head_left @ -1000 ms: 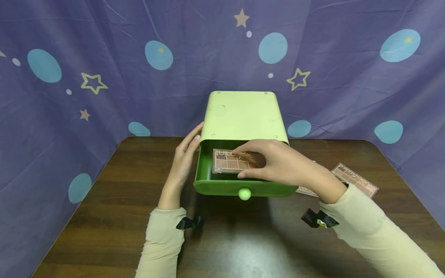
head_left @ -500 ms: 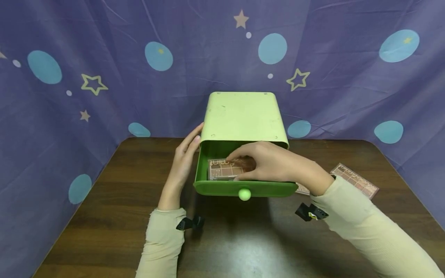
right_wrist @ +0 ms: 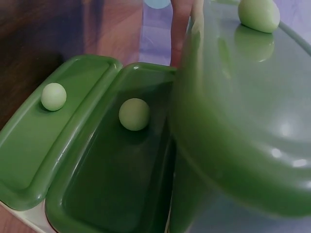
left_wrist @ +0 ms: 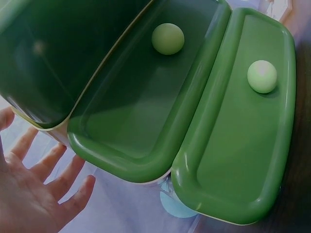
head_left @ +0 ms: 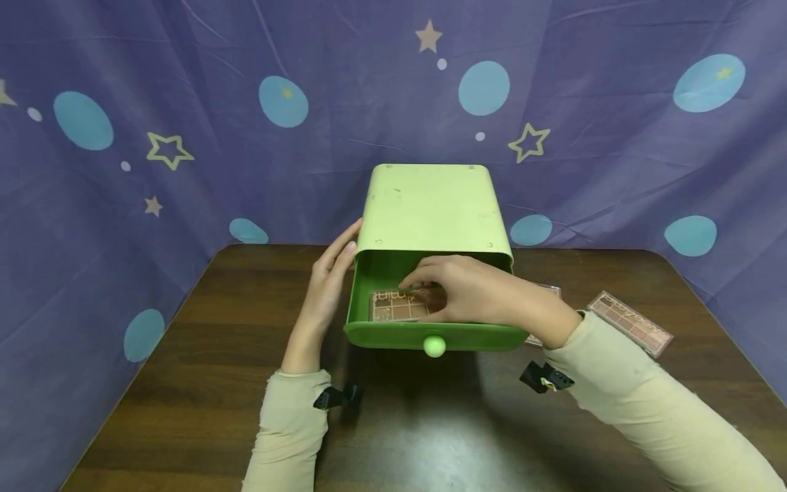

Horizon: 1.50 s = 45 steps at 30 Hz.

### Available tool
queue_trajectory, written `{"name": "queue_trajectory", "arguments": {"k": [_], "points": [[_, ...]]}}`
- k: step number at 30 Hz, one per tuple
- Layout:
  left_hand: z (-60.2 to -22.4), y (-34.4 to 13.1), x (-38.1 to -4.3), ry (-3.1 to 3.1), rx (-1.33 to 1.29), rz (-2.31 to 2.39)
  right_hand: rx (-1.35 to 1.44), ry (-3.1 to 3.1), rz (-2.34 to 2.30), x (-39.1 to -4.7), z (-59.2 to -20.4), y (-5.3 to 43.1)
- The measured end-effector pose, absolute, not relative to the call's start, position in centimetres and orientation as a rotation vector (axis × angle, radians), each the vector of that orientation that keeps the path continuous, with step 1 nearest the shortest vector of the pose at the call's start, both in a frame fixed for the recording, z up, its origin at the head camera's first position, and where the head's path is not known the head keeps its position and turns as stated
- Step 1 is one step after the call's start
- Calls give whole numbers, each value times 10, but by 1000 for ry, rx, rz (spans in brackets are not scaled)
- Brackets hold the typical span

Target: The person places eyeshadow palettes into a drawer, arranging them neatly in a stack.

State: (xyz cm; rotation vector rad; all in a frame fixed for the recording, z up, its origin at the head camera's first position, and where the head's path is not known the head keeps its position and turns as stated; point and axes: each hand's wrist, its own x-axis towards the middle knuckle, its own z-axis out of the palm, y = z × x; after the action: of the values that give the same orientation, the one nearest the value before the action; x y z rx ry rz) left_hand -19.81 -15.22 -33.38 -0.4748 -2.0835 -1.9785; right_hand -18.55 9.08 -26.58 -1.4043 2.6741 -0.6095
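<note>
A green cabinet (head_left: 433,205) stands on the table with its top drawer (head_left: 381,336) pulled out. Inside the drawer, an eyeshadow palette (head_left: 389,309) lies low, near the drawer's front wall. My right hand (head_left: 476,292) reaches in from the right and holds the palette, fingers at its far edge and thumb at its near edge, covering its right part. My left hand (head_left: 324,287) rests against the cabinet's left side; the left wrist view shows its fingers (left_wrist: 53,162) spread beside the cabinet. In the right wrist view, the drawer front (right_wrist: 243,121) hides the palette and right hand.
Two lower drawers, the middle one (left_wrist: 126,111) and the bottom one (left_wrist: 238,141), are pushed in, each with a round knob. On the table (head_left: 203,383) to the right lie another palette (head_left: 630,324) and one more (head_left: 549,290) partly behind the right forearm. A patterned curtain (head_left: 344,164) hangs behind.
My right hand has lowered the palette into the drawer and moved it slightly left and toward the front wall. My left hand has stayed against the cabinet's side.
</note>
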Motion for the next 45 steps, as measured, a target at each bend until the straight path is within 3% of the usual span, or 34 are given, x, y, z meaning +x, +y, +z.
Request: {"name": "queue_trajectory", "arguments": {"k": [20,34,39,45], "points": [[-333,-151,-198,-2079,-459,-1982,-1330,2519,-947,-174,-254,123],[-334,-151,-199,-2059,-449,-1991,-1627,2692,-1397,-150,-270,178],[-335,-151,-200,-2064,-454,-1987,-1585,2755,-1505,-149,-284,201],[-334,-151,-199,-2068,-457,-1983,-1319,2875,-1481,-146,-300,225]]}}
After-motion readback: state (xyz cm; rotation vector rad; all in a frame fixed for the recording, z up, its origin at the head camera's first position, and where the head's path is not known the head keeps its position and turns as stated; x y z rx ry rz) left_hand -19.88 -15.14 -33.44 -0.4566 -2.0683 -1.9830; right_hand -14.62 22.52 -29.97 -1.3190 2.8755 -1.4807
